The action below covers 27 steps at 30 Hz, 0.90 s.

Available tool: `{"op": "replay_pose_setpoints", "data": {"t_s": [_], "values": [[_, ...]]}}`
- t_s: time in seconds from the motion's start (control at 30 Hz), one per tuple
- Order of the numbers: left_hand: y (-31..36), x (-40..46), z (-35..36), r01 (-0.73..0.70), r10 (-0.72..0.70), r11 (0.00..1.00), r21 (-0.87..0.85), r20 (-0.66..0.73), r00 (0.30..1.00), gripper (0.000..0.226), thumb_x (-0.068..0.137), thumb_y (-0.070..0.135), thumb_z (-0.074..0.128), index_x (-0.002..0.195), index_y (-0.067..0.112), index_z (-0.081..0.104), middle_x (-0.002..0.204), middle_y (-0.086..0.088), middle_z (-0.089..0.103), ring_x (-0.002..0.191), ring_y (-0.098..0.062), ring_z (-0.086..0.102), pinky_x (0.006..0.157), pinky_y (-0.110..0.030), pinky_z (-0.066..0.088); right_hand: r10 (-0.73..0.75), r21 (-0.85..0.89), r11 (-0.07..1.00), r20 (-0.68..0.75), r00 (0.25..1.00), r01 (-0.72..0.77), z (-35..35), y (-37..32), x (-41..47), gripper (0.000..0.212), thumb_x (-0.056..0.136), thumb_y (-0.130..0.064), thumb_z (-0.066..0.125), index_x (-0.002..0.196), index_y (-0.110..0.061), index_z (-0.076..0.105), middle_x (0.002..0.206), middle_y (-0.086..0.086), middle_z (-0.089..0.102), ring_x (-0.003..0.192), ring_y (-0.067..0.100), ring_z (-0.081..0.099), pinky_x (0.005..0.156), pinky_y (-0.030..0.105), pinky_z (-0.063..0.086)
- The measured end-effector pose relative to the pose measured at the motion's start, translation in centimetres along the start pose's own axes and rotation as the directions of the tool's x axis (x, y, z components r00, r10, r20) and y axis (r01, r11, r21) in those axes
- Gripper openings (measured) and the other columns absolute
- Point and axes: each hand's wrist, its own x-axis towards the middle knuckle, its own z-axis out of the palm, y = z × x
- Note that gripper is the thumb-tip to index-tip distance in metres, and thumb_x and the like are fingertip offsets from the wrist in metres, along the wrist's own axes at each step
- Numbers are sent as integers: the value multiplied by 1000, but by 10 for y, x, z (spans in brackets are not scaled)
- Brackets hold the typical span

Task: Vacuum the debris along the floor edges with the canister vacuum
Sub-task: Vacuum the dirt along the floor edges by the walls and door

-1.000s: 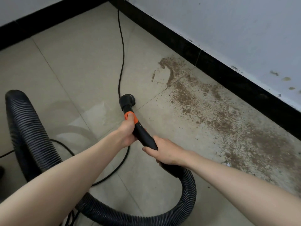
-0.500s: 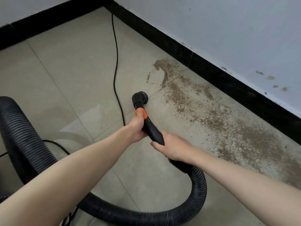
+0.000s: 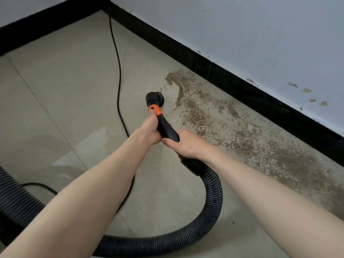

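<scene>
In the last second the round brush nozzle (image 3: 154,98) has swung right, away from the power cord (image 3: 119,86), and now sits just at the near tip of the brown debris (image 3: 232,127) banked along the black baseboard (image 3: 232,81). The left hand (image 3: 149,130) is wrapped round the wand just below the orange collar (image 3: 154,110); the right hand (image 3: 183,144) grips the handle where the ribbed hose (image 3: 214,198) joins. Whether the bristles touch the tile I can't quite tell. Nearly all the dirt looks unswept, so the real pass seems only to be starting.
</scene>
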Motion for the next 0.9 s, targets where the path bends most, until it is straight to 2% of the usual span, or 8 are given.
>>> {"op": "replay_pose_setpoints", "data": {"t_s": [0.1,0.23,0.33,0.43,0.63,0.73,0.8,0.9], "values": [[8,10,-7,-22,23,999,23,-17,1000,47,99,53,34,108,8,47,75,-6,50,65,-20,50,67,-34,46,-7,154,988,26,1000,3,3,0,2,32,93,-51,55,74,-25,48,83,6,64,87,29,66,79,37,51],[12,19,-22,-28,28,1000,-2,-14,999,45,99,52,35,99,8,47,74,-6,48,65,-18,49,67,-32,47,7,240,970,72,997,-24,11,10,-7,34,92,-51,56,81,-19,55,89,4,69,88,24,66,77,34,49],[12,19,-20,-50,50,999,5,-8,999,48,99,53,32,87,9,46,68,-5,46,60,-17,48,62,-30,46,11,237,972,-28,1000,-4,18,13,-10,36,90,-52,57,83,-17,58,89,4,72,86,24,67,81,39,51],[10,18,-8,-87,89,994,59,-22,996,52,99,54,28,81,8,45,65,-5,47,58,-17,48,61,-30,46,37,204,979,-125,991,-11,16,16,-6,38,87,-55,58,78,-18,56,80,2,69,78,25,66,73,39,51],[11,24,-2,-33,23,989,147,65,998,54,95,58,34,110,7,43,78,-6,50,67,-18,51,64,-31,46,61,71,996,-117,991,-53,1,25,3,35,87,-58,55,73,-26,50,83,1,70,77,23,66,65,33,49],[12,29,0,-32,22,990,139,74,997,64,96,58,34,132,6,42,80,-5,50,69,-18,51,76,-33,46,61,16,998,-117,991,-60,-2,25,9,35,87,-60,54,74,-27,50,81,0,69,75,22,66,62,31,46],[16,34,2,-44,35,989,139,61,998,66,96,58,33,133,5,42,80,-5,50,69,-18,51,81,-33,45,63,20,998,-126,990,-61,-5,24,15,35,87,-59,55,74,-27,50,80,1,68,75,23,65,61,31,46],[24,43,9,-53,46,985,165,46,998,57,95,60,33,113,7,46,76,-5,50,66,-17,50,68,-31,46,67,60,996,-143,987,-59,-8,23,26,34,86,-59,55,75,-26,53,80,1,69,74,23,66,63,33,49]]}}
